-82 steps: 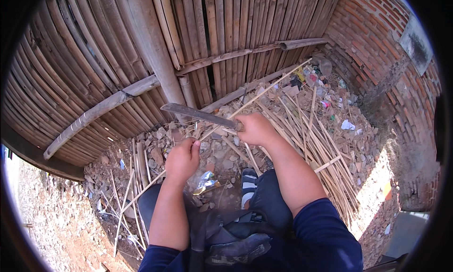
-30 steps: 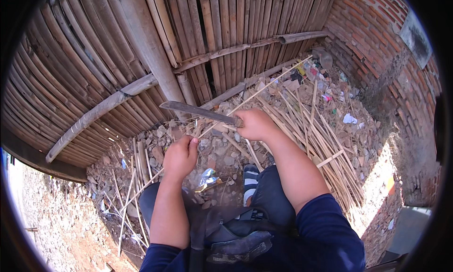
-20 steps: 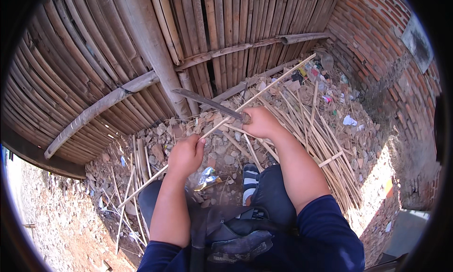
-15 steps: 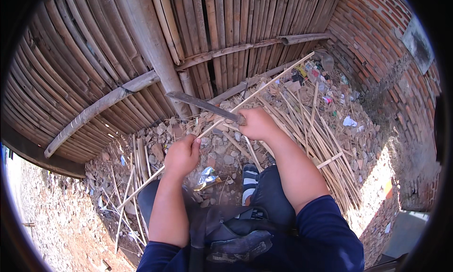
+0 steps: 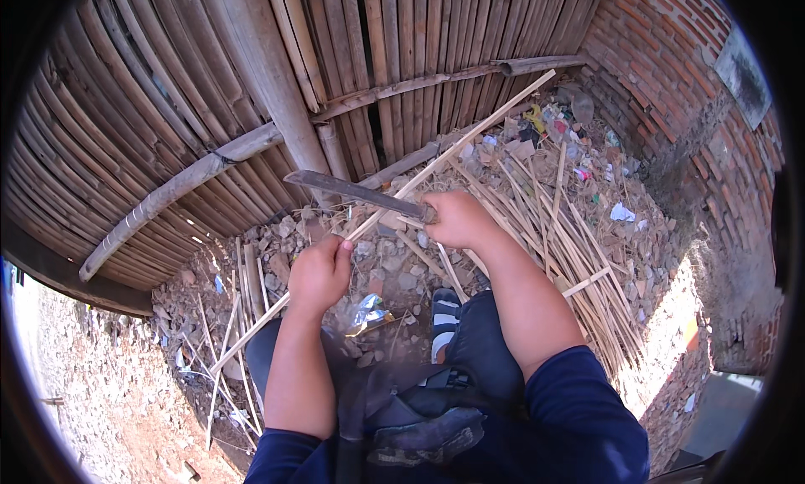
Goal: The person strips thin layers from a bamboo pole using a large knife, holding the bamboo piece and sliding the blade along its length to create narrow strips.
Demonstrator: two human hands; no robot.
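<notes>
My left hand [image 5: 320, 274] is closed round a long, pale bamboo strip [image 5: 457, 148], thumb along its upper side. The strip slants from beside my left leg up to the far right, near the slatted wall. My right hand [image 5: 459, 219] grips the short handle of a machete [image 5: 356, 192], whose dark blade points to the left. The blade lies across the strip, just beyond my left hand, and seems to touch it. Part of the handle is hidden inside my right fist.
A pile of split bamboo strips [image 5: 579, 291] lies to my right, with more strips [image 5: 231, 366] at my left. Rubble and litter, including a shiny wrapper [image 5: 367, 314], cover the ground. A bamboo wall [image 5: 411, 39] with a thick pole [image 5: 272, 73] stands ahead, a brick wall [image 5: 671, 90] at right.
The far end of the bamboo strip has risen a little. The machete blade has shifted slightly left, its tip a bit lower. Both hands keep their hold.
</notes>
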